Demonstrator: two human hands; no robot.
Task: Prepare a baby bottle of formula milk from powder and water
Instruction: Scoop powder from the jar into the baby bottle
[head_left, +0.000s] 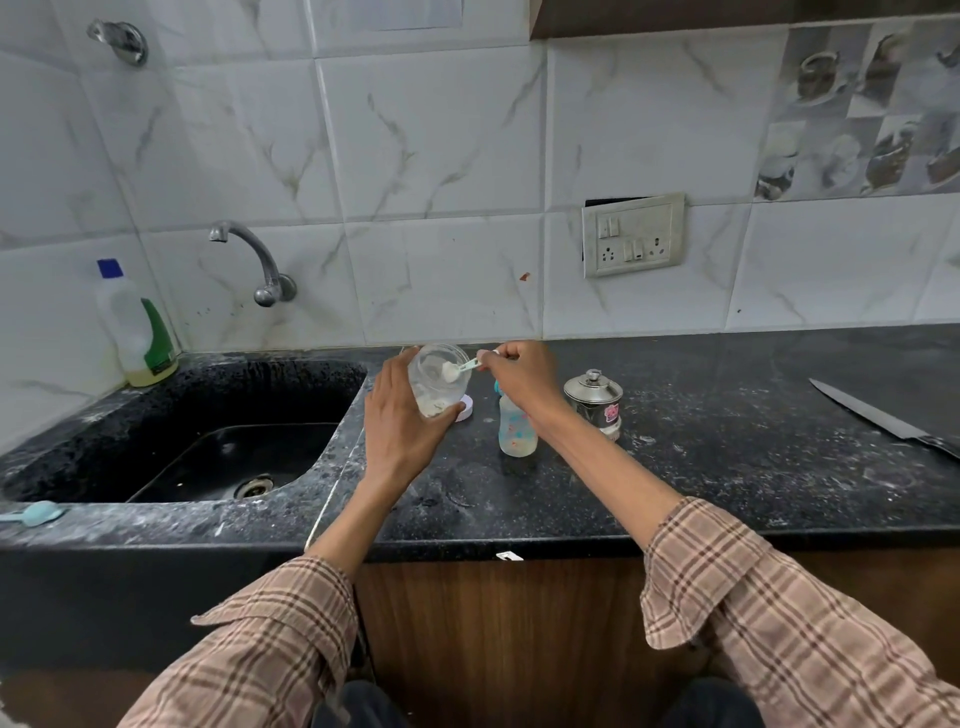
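Left hand (402, 415) wrapped round clear powder jar (439, 382), tilted toward the right so the mouth faces the scoop (457, 368). Right hand (519, 371) pinching scoop handle, bowl loaded inside the rim. Baby bottle (517, 428) upright, open, just beneath on dark surface (727, 467), ready for an easy tip-in.
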